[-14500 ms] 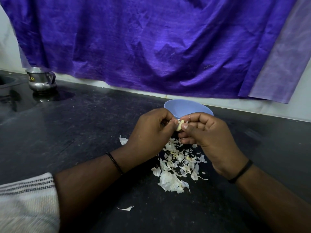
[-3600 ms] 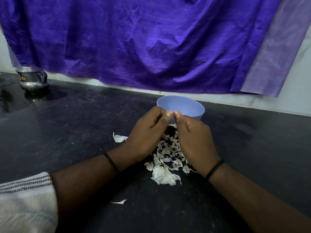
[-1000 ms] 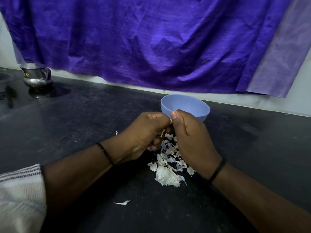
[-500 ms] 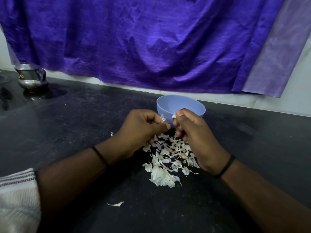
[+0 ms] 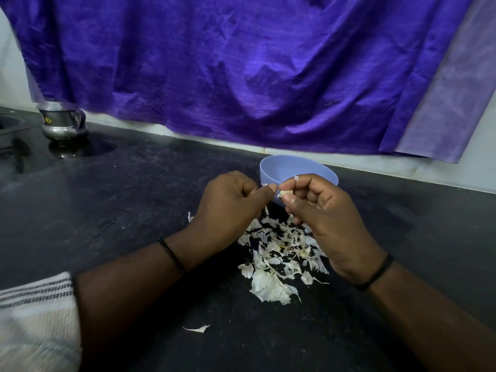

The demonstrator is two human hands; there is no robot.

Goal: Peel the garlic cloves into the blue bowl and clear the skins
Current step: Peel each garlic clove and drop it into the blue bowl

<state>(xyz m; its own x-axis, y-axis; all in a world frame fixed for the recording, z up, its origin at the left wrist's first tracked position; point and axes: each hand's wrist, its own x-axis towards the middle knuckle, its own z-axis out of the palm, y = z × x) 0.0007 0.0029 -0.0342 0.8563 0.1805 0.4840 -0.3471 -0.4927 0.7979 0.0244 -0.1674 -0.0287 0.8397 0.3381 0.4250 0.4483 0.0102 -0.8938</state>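
A pale garlic clove [image 5: 285,193] is pinched between thumb and fingers of my right hand [image 5: 327,221], just in front of the blue bowl [image 5: 295,169]. My left hand [image 5: 228,210] faces it, thumb and forefinger closed on a bit of skin at the clove's tip. Both hands hover above a heap of white garlic skins [image 5: 279,261] on the black counter [image 5: 112,210]. What lies inside the bowl is hidden by its wall and my hands.
A steel jug [image 5: 63,123] stands at the far left near a dark sink rim [image 5: 10,127]. A purple cloth [image 5: 241,71] hangs along the back wall. One stray skin [image 5: 197,329] lies near the front, another [image 5: 190,217] left of my left hand.
My hands have lifted slightly and my right hand has turned its palm side toward me, showing the clove. The pile of skins beneath looks the same.
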